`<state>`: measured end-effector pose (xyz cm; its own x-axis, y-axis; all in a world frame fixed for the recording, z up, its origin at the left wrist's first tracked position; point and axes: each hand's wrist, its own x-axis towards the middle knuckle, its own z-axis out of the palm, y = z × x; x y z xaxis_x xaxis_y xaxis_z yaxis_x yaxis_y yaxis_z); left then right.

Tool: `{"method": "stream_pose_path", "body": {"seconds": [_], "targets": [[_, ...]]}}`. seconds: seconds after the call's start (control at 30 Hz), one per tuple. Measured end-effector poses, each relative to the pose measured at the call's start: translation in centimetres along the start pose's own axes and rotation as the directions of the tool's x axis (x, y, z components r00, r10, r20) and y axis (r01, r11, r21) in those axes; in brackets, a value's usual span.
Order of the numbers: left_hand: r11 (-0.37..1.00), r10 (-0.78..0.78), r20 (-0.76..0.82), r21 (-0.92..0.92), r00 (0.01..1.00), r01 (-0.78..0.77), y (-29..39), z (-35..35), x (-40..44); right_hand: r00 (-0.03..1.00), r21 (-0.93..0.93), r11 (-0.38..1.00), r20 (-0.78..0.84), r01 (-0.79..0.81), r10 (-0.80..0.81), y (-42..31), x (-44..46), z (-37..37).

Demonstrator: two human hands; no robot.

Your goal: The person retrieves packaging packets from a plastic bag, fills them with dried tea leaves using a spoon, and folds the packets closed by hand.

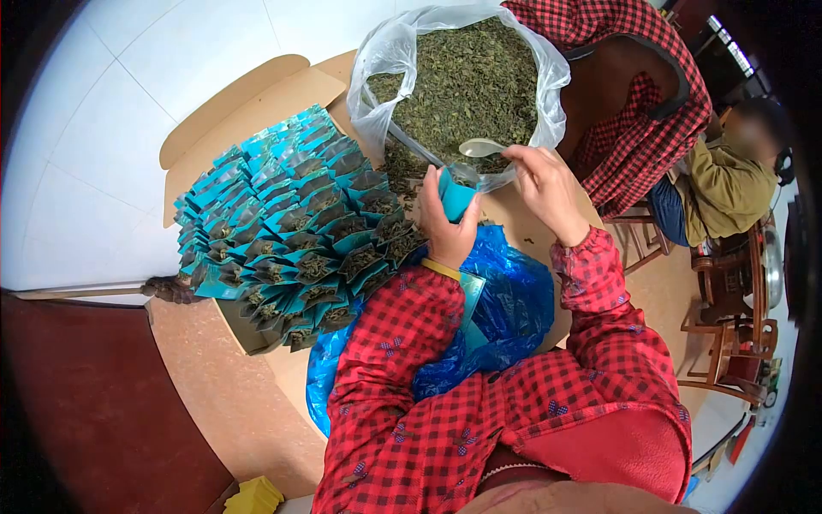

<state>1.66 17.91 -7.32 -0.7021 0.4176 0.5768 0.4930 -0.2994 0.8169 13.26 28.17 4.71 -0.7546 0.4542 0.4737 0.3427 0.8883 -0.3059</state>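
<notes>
My left hand (447, 230) is wrapped round a small teal pouch (457, 197), held upright with its mouth open. Pinched in my right hand (548, 190) is a pale spoon (482, 148), its bowl over the edge of the dried leaves (479, 81). These leaves fill a clear plastic bag (552, 77) just beyond both hands. On the left, a cardboard box (244, 103) holds rows of teal packets (295, 218), open at the top with leaves inside. Below my left hand lies a blue plastic bag (522, 287) with a flat teal packet (473, 300) on it.
At the right a person in an olive jacket (723, 193) sits near wooden chairs (728, 343). A red checked cloth (634, 146) covers a seat beside the leaf bag. Something yellow (253, 497) is at the bottom left, near a dark red surface (94, 394).
</notes>
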Motion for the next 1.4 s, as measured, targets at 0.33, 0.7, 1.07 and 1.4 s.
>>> {"method": "stream_pose_path", "body": {"seconds": [0.33,0.7,1.07,1.4], "targets": [[0.992,0.129,0.046,-0.014,0.991,-0.128,1.8,-0.1,0.3,0.987,0.311,0.949,0.133,0.045,-0.090,-1.4,-3.0,4.6],[0.973,-0.007,0.128,-0.228,0.992,0.036,2.2,-0.6,0.0,0.921,0.711,0.596,0.363,-0.373,0.144,-1.8,-2.4,4.6],[0.966,-0.086,0.090,-0.237,0.992,0.105,2.8,-0.5,0.3,0.895,0.761,0.473,0.400,-0.445,0.197,-0.8,-3.4,5.8],[0.976,0.059,0.083,-0.215,0.995,-0.040,2.8,-0.6,0.4,0.919,0.814,0.434,0.382,-0.386,0.101,-2.0,-2.2,4.7]]}}
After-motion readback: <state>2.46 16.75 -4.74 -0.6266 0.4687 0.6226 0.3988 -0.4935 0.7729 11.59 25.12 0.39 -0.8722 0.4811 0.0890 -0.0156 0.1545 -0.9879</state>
